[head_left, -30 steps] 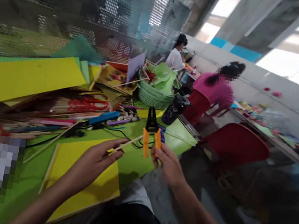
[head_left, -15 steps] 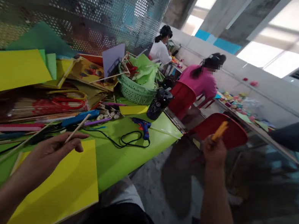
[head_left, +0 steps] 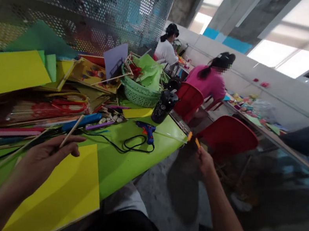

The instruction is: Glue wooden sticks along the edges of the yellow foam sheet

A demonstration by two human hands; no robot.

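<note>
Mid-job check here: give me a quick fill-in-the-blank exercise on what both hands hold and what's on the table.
1. The left hand holds a thin wooden ____.
2. The right hand holds an object coloured ____.
3. The glue gun lies on a table coloured ____.
4. The chair nearest the right hand is coloured ____.

Missing words: stick; orange; green; red.

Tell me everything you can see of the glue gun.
The glue gun is blue with orange-red around the trigger and a dark nozzle; its body looks plastic. It lies on its side on the green tabletop, nozzle pointing picture-left, handle toward the near side. A pale rod lines up with its rear. A black cord leaves the handle and loops alongside. Left hand and right hand are clear of it.
</note>
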